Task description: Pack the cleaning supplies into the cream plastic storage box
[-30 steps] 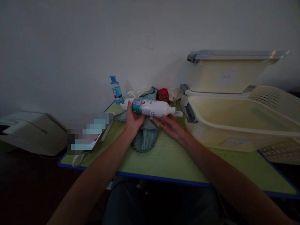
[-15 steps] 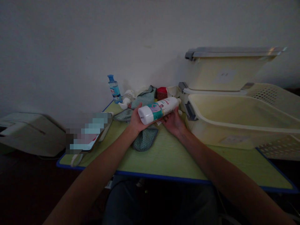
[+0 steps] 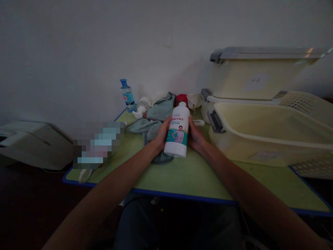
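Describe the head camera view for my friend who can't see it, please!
Left hand and right hand hold a white bottle over a green table. Beyond are a crumpled cloth and a blue bottle; an open cream bin stands at right.

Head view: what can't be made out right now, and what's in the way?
All in the head view:
- Most fingers of the left hand and right hand: hidden behind the white bottle.
- The bottle's small print: too small and dim.
- Part of the grey-green cloth: covered by left hand and bottle.
- Item at the table's left: masked by pixel blocks.
- Open box's right end: cut off by the picture's edge.
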`<state>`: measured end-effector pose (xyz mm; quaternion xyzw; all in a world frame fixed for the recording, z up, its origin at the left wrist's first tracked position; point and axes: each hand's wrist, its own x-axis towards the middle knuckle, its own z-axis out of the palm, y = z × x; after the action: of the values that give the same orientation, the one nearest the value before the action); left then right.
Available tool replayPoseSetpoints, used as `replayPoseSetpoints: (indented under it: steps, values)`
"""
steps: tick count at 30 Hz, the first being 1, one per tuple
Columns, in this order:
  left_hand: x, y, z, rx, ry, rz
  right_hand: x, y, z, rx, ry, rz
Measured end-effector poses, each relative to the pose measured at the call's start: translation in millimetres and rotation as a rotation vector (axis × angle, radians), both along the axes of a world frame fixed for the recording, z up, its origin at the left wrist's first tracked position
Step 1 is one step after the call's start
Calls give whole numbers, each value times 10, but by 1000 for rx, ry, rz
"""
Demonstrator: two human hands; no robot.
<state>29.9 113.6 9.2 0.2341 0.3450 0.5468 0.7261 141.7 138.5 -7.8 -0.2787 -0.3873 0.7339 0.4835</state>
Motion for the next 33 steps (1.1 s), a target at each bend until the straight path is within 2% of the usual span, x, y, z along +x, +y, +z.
replayPoseSetpoints:
  steps: [7,12,16,21,28,33]
  values:
    - [-97,25,17,45,-61,45,-70,-96,-2,92,-52,-51]
    - [-177,54,70,84,-146,164,-80,-96,6,123,-62,-65]
    - [-290,106,48,135,-170,244,-90,-113,17,152,-74,-18]
    - [-342,136,20,171,-160,218,-54,-158,2,319,-264,-10]
    - [-319,107,86,230,-216,169,-6,-207,28,522,-524,-6]
    - [-318,84,144,222,-208,189,-18,-241,46,603,-559,6]
